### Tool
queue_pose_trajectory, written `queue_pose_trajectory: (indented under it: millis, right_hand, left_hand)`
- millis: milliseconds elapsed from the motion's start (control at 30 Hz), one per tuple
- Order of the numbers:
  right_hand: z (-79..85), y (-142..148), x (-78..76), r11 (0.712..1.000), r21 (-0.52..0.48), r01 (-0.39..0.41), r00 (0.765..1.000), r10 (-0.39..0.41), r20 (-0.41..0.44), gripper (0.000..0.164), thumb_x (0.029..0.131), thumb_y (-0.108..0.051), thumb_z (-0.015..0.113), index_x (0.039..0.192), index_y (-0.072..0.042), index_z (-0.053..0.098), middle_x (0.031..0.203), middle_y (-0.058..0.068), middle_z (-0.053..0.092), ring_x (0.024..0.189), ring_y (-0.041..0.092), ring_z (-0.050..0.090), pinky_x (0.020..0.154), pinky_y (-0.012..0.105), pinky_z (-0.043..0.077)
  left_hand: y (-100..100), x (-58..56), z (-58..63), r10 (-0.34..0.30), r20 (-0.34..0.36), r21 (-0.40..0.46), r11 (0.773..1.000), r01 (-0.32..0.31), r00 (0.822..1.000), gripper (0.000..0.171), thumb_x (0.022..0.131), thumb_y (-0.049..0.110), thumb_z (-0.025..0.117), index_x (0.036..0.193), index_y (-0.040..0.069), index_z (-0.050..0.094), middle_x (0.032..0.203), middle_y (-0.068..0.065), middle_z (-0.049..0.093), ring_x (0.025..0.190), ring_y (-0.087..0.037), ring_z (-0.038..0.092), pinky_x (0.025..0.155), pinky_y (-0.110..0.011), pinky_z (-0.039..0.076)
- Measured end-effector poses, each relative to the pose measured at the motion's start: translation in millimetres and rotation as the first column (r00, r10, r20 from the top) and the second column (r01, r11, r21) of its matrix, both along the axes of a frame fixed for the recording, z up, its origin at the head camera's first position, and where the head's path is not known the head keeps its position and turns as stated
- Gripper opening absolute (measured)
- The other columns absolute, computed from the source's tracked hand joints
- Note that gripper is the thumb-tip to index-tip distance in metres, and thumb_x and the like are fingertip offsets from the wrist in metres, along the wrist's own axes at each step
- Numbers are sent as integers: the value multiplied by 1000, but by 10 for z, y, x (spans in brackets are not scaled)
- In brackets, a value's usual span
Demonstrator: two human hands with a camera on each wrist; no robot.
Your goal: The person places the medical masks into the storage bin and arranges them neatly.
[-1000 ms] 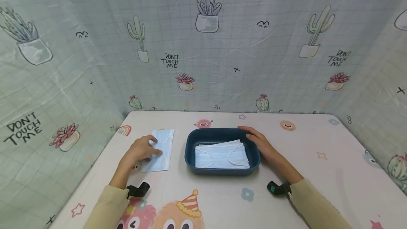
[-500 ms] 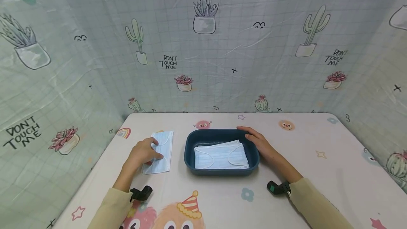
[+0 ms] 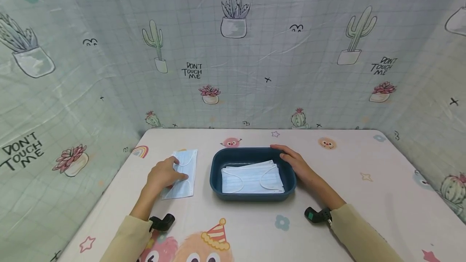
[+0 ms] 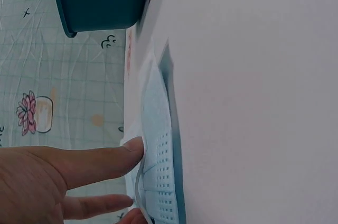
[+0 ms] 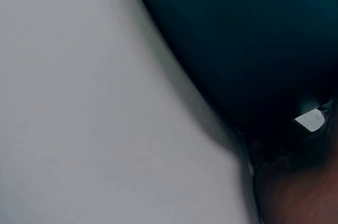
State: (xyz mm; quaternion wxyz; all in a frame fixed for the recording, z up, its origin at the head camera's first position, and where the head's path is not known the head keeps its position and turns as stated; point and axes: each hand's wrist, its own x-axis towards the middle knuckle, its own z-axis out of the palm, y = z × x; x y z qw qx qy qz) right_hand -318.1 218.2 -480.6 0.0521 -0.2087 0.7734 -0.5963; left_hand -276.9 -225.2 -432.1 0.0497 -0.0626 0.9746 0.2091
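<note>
My left hand [image 3: 164,175] holds a light blue face mask [image 3: 187,163] lying on the table at the left. In the left wrist view the thumb [image 4: 132,152] presses on the mask, with an ear loop beside it and other fingers partly hidden at its edge. A dark blue plastic box [image 3: 251,197] stands right of that mask, with several stacked face masks [image 3: 251,179] inside. My right hand [image 3: 300,169] grips the box's far right rim; one finger lies along the back, another reaches over the rim. The right wrist view shows mainly the box's dark outer wall [image 5: 237,34].
The white table cover [image 3: 255,237] has printed cartoon figures. A patterned curtain [image 3: 269,51] hangs behind the table and along both sides. A black wrist camera [image 3: 162,222] sits on the left wrist, another black wrist camera [image 3: 317,215] on the right.
The left hand has shifted slightly toward the right and nearer the body, still on the mask. The right hand and the box look the same, apart from a small camera shift.
</note>
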Motion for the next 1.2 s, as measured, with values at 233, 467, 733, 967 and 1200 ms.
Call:
queue_pose_trajectory:
  millis: [233,467,733,967,1200]
  right_hand:
    - [-12,5,14,1000,2,3,1000,-3,2,45,110,-13,36,153,-8,47,164,16,40,157,37,26,128,60,14]
    - [-54,31,7,1000,7,15,1000,-15,4,44,110,-13,37,153,-8,47,163,17,41,157,38,26,128,61,14]
    - [-51,29,-7,1000,14,15,1000,-15,3,44,110,-13,37,153,-9,47,164,16,41,158,38,25,128,62,13]
    - [-28,22,-30,1000,7,5,1000,-5,0,44,110,-13,37,153,-9,48,163,16,41,158,37,25,128,61,13]
    - [-4,19,-50,1000,-5,-8,1000,8,9,45,110,-13,36,154,-8,46,164,16,40,158,36,24,129,60,13]
  left_hand:
    - [19,-11,-39,0,-55,-26,1000,-2,998,64,79,26,86,131,-2,60,119,-29,69,85,-34,62,66,-40,46]
    - [33,-34,-54,-18,-80,-14,1000,17,997,58,78,22,85,127,0,63,97,-16,73,84,-32,66,69,-46,50]
    - [68,-32,-77,-23,-90,6,1000,24,996,51,79,18,84,125,6,65,99,-14,76,87,-32,69,70,-46,51]
    - [95,-43,-73,-20,-84,15,1000,21,996,49,81,17,81,126,5,64,98,-14,74,85,-31,67,70,-46,50]
    - [91,-54,-64,-10,-82,22,1000,12,997,47,82,18,81,124,6,65,98,-13,74,84,-30,67,68,-44,49]
